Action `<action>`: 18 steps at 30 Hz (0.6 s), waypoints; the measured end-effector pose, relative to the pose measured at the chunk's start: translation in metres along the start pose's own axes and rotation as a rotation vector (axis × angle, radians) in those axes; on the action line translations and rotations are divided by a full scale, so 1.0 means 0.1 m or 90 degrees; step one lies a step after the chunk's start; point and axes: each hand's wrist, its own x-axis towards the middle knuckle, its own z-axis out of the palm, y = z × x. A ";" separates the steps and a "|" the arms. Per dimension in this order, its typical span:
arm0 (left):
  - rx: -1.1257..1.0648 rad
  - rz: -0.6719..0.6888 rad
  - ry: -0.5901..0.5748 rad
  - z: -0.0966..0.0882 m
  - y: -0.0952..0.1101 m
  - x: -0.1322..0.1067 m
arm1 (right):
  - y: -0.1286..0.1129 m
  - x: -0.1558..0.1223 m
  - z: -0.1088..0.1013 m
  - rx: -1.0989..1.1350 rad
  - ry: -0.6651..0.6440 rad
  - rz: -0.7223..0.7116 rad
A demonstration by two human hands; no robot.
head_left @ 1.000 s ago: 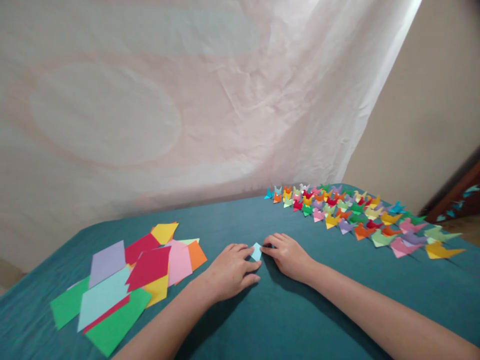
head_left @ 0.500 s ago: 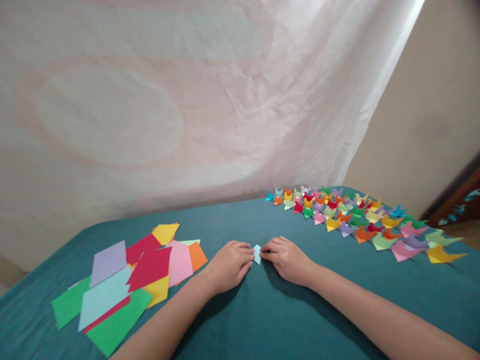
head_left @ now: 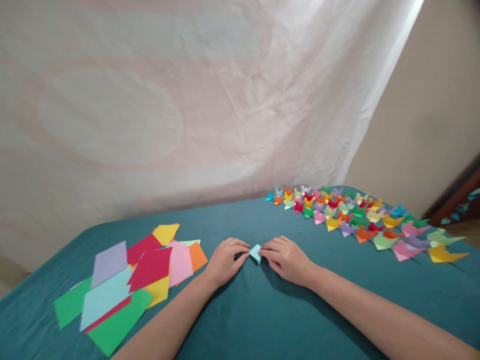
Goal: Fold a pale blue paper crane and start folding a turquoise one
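A small light blue folded paper (head_left: 255,253) lies on the table between my two hands, with its left and right corners at my fingertips. My left hand (head_left: 228,262) pinches with thumb and fingers at the paper's left corner; a gap shows between thumb and forefinger behind the tips. On the opposite side, my right hand (head_left: 285,260) has its thumb and fingers closed on the right edge. The fingers cover part of that edge.
Loose coloured paper sheets (head_left: 150,270) overlap at the left of the teal-covered table (head_left: 232,320). Rows of small folded paper birds (head_left: 348,215) stand at the right. A pale cloth sheet (head_left: 210,115) hangs behind the table.
My left fingers have drawn back slightly to the left, from over the paper to its corner. More of the paper shows, and it appears turned a little. My right hand has barely moved.
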 end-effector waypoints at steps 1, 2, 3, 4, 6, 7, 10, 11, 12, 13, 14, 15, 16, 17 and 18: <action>-0.001 0.002 0.000 0.00 0.01 0.00 | 0.00 0.00 0.00 -0.002 0.007 0.004; 0.000 0.004 0.000 0.00 0.01 0.00 | 0.00 0.01 0.01 -0.003 0.014 0.009; 0.002 0.005 0.000 0.00 0.02 0.00 | 0.00 0.01 0.02 -0.005 0.019 0.016; 0.005 0.006 -0.001 0.00 0.02 0.00 | -0.01 0.01 0.02 -0.006 0.025 0.023; 0.014 0.008 -0.003 0.00 0.04 0.00 | -0.01 0.02 0.03 -0.009 0.032 0.035; 0.019 0.010 -0.004 0.01 0.04 0.00 | 0.00 0.02 0.04 -0.008 0.036 0.040; 0.032 0.018 -0.003 0.01 0.05 -0.01 | -0.01 0.02 0.06 0.004 0.048 0.059; 0.035 0.020 -0.001 0.01 0.05 -0.01 | -0.01 0.02 0.07 0.010 0.052 0.068; 0.037 0.022 0.000 0.01 0.05 -0.01 | -0.01 0.03 0.08 0.016 0.057 0.077; 0.038 0.023 0.000 0.02 0.05 -0.01 | -0.02 0.03 0.09 0.022 0.060 0.087; 0.038 0.024 0.000 0.02 0.05 -0.01 | -0.02 0.04 0.10 0.028 0.062 0.097; 0.038 0.024 -0.001 0.02 0.06 -0.01 | -0.02 0.05 0.10 0.036 0.064 0.109; 0.039 0.024 -0.001 0.02 0.06 -0.01 | -0.02 0.05 0.11 0.043 0.066 0.120; 0.038 0.023 -0.003 0.02 0.06 0.00 | -0.02 0.06 0.12 0.052 0.068 0.129; 0.038 0.023 -0.004 0.02 0.06 0.00 | -0.02 0.07 0.13 0.062 0.070 0.139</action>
